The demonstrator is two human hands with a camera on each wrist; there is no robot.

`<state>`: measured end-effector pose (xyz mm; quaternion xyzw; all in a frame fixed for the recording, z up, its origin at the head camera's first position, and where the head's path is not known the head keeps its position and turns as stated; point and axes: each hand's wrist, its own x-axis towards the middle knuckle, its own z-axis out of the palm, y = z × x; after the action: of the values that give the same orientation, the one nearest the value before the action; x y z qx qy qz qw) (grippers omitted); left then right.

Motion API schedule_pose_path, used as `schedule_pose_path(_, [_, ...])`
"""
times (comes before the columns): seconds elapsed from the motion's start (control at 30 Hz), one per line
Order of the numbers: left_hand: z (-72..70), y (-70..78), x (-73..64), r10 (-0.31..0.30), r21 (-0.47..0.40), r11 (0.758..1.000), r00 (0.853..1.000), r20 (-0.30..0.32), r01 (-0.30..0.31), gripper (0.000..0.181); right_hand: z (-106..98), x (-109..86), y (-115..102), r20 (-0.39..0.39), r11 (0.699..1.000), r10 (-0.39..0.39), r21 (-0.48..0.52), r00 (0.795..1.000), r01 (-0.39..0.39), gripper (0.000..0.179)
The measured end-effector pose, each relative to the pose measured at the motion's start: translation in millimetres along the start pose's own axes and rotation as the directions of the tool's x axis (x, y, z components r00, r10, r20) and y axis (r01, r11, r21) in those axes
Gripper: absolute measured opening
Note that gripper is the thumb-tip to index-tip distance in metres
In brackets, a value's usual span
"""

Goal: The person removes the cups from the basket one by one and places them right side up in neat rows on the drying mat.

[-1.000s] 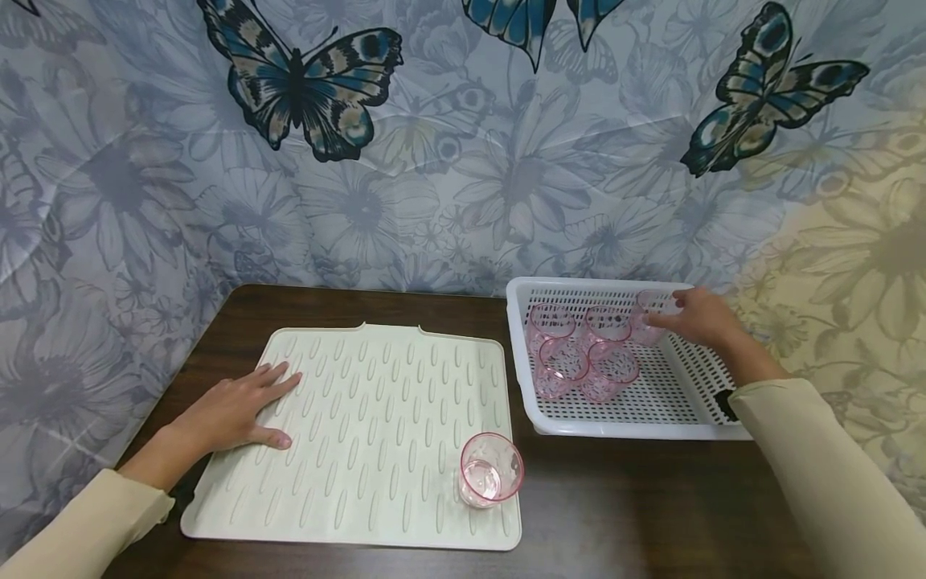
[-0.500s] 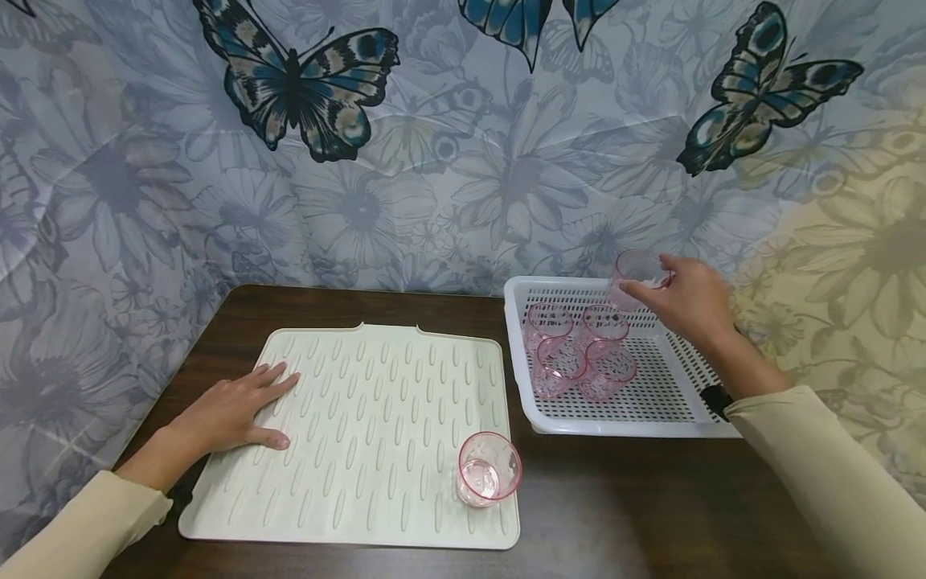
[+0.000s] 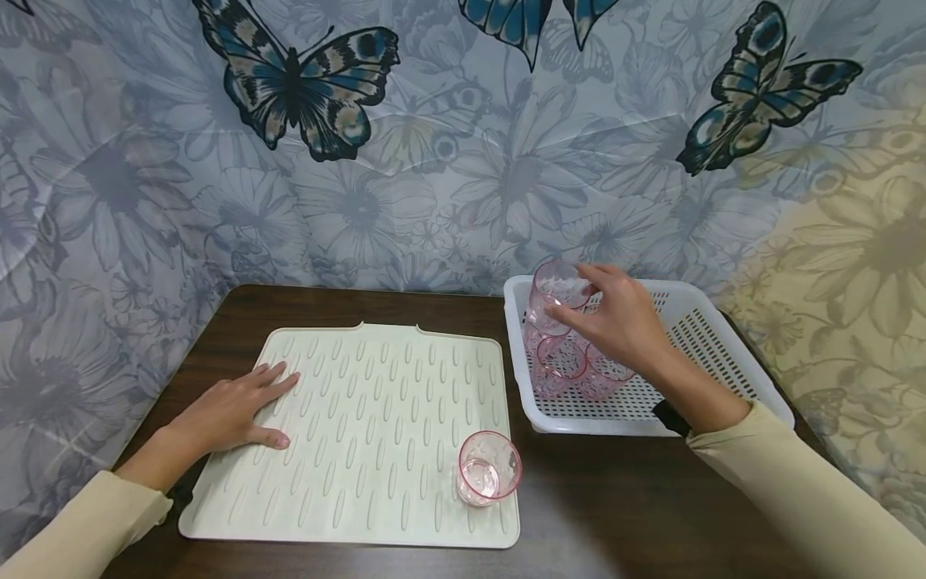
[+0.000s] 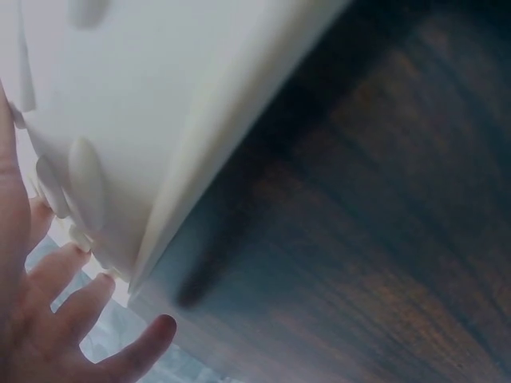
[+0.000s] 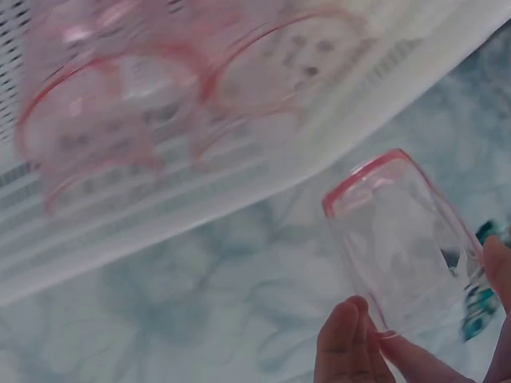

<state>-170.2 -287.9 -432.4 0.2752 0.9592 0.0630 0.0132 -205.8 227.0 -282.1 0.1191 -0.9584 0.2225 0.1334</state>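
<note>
My right hand grips a clear pink cup lifted above the left side of the white perforated basket. In the right wrist view the same cup is pinched between my fingertips, with several pink cups blurred in the basket below. Those cups stand upright in the basket's left half. My left hand lies flat on the left edge of the cream ridged drying mat. Another pink cup stands on the mat's front right corner.
The mat and basket sit side by side on a dark wooden table. A butterfly-patterned cloth hangs close behind the table. The left wrist view shows the mat's edge and dark table wood.
My right hand lifted a pink cup out of the basket's back right area and carried it leftward to above the basket's left side. The left hand stayed still.
</note>
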Motion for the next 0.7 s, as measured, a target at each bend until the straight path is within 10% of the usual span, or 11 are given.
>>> schedule_pose_path(0.7, [-2.2,2.2,0.2,-0.005,-0.010,1.000,1.000,0.021,0.005,0.101,55,-57.7,-63,-0.006,0.980,-0.195,0.034,0.981,0.195,0.076])
